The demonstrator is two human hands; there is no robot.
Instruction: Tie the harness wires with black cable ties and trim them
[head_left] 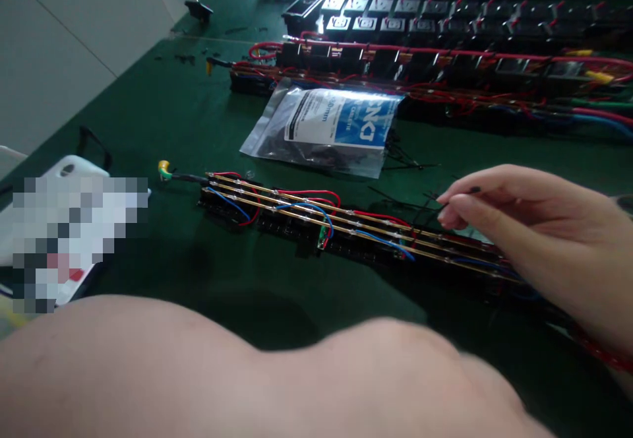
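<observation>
The right hand (524, 227) pinches thin black cable ties (430, 210) between thumb and fingertips, its grip closed on them, just above the right part of the wired socket strip (316, 217). This strip lies on the green desk (163, 108). Behind the strip lies a plastic bag (326, 128). The left arm (222, 372) is blurred in front of the strip; its grip I cannot tell.

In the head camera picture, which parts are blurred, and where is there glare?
Head view: the forearm across the bottom is close and out of focus; glare whitens the far black parts at the top; the right hand and the wired strip are fairly sharp.
</observation>
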